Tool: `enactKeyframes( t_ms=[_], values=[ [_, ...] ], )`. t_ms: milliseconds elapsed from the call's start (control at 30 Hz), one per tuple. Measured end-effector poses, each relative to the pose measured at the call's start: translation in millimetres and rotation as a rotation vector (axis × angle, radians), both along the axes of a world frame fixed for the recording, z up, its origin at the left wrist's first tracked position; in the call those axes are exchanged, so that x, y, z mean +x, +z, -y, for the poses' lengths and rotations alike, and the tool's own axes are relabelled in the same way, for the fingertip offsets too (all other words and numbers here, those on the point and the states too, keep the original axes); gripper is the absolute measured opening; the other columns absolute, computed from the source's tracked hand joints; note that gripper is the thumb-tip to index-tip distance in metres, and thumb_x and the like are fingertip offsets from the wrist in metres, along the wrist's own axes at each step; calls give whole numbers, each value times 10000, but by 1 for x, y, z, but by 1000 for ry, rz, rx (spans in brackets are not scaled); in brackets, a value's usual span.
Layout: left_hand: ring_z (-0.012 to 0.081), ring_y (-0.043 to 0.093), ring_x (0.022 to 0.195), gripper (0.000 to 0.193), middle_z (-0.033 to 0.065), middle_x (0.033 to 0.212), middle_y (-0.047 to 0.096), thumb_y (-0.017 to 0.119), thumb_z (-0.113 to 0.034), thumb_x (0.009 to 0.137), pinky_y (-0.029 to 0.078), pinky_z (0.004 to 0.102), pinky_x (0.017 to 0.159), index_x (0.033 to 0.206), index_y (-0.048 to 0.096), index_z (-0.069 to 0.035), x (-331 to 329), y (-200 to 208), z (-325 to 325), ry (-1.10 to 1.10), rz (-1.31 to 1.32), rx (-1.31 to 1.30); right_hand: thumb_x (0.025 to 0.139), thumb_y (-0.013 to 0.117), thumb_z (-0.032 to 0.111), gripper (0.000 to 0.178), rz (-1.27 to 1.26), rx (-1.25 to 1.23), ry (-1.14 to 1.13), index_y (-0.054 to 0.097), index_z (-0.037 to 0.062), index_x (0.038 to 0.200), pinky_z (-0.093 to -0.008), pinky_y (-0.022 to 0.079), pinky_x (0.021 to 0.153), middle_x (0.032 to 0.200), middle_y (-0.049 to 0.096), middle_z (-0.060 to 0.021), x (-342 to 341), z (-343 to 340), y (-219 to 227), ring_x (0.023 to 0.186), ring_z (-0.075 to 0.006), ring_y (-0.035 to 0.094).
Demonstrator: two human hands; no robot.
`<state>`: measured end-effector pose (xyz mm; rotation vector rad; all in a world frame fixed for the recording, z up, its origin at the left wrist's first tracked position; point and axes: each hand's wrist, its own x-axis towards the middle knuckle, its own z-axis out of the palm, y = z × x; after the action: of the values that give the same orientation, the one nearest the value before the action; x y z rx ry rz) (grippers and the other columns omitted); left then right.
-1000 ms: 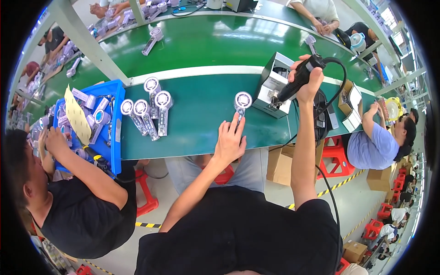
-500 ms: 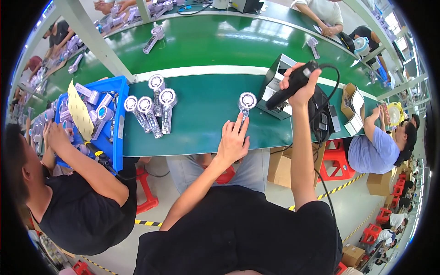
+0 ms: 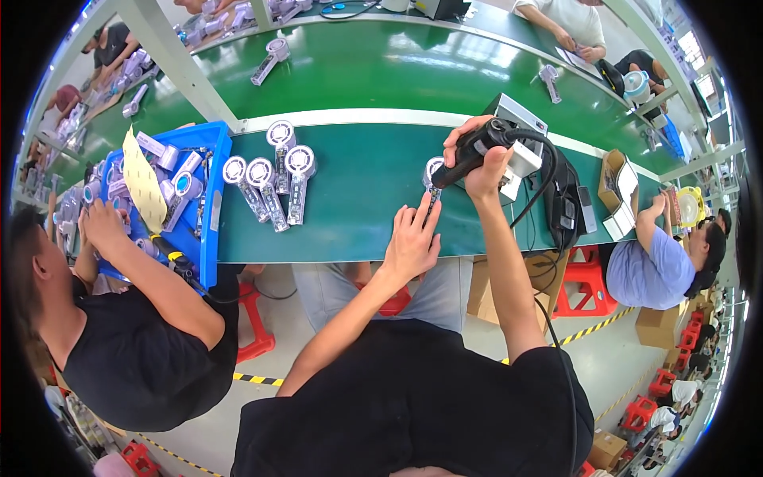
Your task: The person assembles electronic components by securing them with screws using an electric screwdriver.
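Observation:
A small handheld fan point(image 3: 431, 169) lies on the green bench, its round head away from me and its handle toward me with the inner parts showing. My left hand point(image 3: 411, 245) lies over the lower end of this handle, fingers stretched out and touching it, thumb apart. A black corded electric screwdriver point(image 3: 467, 157) is gripped in my right hand point(image 3: 486, 176). It slants down to the left, its tip at the fan just below the head, covering part of it. Several similar open fans point(image 3: 274, 175) lie grouped on the bench to the left.
A blue bin point(image 3: 208, 222) of fan parts stands at the left, where a co-worker's hands point(image 3: 103, 226) work. Behind my right hand is a grey metal box point(image 3: 517, 111); a black cable and an open carton point(image 3: 616, 191) lie farther right. Beyond the rail runs a green conveyor point(image 3: 358, 71).
My right hand has brought the screwdriver down and left, from above the metal box onto the fan. My left hand stays at the fan's handle. The view has shifted slightly.

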<state>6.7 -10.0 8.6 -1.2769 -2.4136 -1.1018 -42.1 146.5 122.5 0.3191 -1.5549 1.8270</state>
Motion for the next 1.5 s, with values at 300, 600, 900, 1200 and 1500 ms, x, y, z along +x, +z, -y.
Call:
enactKeyframes(
  t_ms=[300,600,900,1200,1500],
  values=[
    [383,515,1055,670,257,1454,426,664,-81,761,386,526,1049,1392,474,45,-2,0,0,-7,9,19,710,624,830,902,123,68,21,542,-42,922,-276,493,482,646,607,-130,-1,11,-5,494,-165,583],
    [374,539,1039,654,236,1420,474,663,-30,723,403,495,1030,1357,515,28,-17,12,14,-118,23,-28,752,594,823,863,50,-33,-45,548,-15,953,-285,487,468,697,621,-139,9,-6,4,494,-190,584],
    [307,567,1009,687,176,1375,523,819,-185,716,436,445,923,1341,561,-64,-25,8,-10,-58,-57,-44,857,518,770,825,25,46,-327,552,-45,981,-279,460,462,734,627,-149,38,-99,46,503,-186,580],
    [330,567,1077,560,166,1334,537,779,-128,768,441,438,956,1294,596,-66,-19,6,-12,-67,-3,98,953,423,700,726,191,5,-277,553,-14,992,-309,474,450,751,629,-138,17,-117,37,489,-173,568],
    [329,594,1006,382,151,1225,601,733,-55,784,468,433,897,1155,648,-31,-21,0,-14,-155,-102,98,888,418,787,782,248,-213,-100,530,22,1007,-353,474,477,709,596,-142,35,-94,22,475,-197,529]
  ],
)
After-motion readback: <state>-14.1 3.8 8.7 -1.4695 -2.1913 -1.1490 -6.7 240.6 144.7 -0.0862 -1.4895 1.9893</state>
